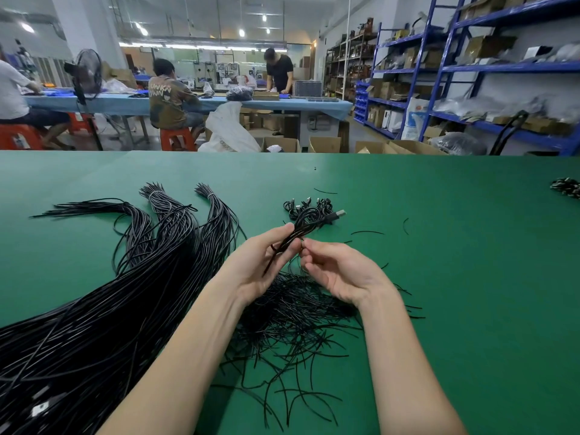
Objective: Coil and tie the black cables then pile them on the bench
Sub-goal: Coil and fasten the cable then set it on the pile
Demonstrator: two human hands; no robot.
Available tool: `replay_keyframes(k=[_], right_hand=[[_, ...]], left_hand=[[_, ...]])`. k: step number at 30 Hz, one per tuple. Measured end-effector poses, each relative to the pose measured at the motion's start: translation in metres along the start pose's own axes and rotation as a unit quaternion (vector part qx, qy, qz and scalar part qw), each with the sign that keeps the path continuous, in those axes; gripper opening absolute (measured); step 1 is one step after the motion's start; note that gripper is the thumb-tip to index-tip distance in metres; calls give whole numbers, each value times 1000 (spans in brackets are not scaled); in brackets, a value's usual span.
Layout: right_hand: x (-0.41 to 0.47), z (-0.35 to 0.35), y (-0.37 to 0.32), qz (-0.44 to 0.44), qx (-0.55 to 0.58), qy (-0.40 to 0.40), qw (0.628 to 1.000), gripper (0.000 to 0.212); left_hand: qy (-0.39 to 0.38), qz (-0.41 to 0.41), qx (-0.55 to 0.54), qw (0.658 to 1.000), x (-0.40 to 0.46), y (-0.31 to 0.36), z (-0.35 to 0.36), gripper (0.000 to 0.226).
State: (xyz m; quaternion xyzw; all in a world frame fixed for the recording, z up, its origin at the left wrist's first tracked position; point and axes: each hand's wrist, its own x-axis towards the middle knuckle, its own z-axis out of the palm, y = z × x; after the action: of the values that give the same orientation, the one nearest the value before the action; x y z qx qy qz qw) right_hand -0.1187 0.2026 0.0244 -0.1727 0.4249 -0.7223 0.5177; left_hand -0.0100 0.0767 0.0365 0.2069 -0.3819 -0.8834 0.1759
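Note:
My left hand [262, 265] grips a coiled black cable [306, 224] above the green bench [439, 262]; its USB plug [337, 215] points up and right. My right hand [339, 271] is beside it, fingers curled, fingertips pinching at the coil's middle, where a thin black tie seems to sit. A small pile of tied coils [309, 207] lies just beyond the hands. A heap of short black tie wires [292, 321] lies under my wrists. Long bundles of uncoiled black cables [110, 309] spread across the left of the bench.
A few stray tie wires [367, 232] lie right of the hands. Another dark bundle [566, 187] sits at the far right edge. Beyond the bench are people at a blue table [188, 103], cardboard boxes [324, 144] and blue shelving [470, 70].

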Motion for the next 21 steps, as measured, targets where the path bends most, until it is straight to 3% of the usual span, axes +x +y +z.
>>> replay_keyframes(k=[4, 7, 10, 12, 15, 17, 19, 21], right_hand=[[1, -4, 4, 34, 34, 17, 999, 7], [1, -14, 9, 44, 60, 6, 997, 13], [2, -20, 7, 30, -106, 3, 994, 14], [2, -20, 3, 12, -237, 8, 971, 10], [0, -16, -6, -32, -415, 90, 905, 6], [1, -6, -11, -110, -524, 154, 830, 10], [6, 5, -10, -188, -618, 216, 732, 17], [10, 16, -7, -237, -644, 254, 681, 11]], left_hand=[[-32, -28, 18, 999, -1, 2, -5, 26], [-87, -29, 102, 991, -2, 7, -13, 17], [-150, -47, 209, 965, -5, 17, -20, 9], [-166, -44, 279, 945, -7, 20, -21, 7], [-126, -7, 375, 919, -8, 17, -19, 10], [-73, 39, 429, 899, -8, 15, -15, 6], [-8, 105, 490, 865, -4, 13, -12, 10], [62, 179, 537, 822, -2, 9, -10, 11]])
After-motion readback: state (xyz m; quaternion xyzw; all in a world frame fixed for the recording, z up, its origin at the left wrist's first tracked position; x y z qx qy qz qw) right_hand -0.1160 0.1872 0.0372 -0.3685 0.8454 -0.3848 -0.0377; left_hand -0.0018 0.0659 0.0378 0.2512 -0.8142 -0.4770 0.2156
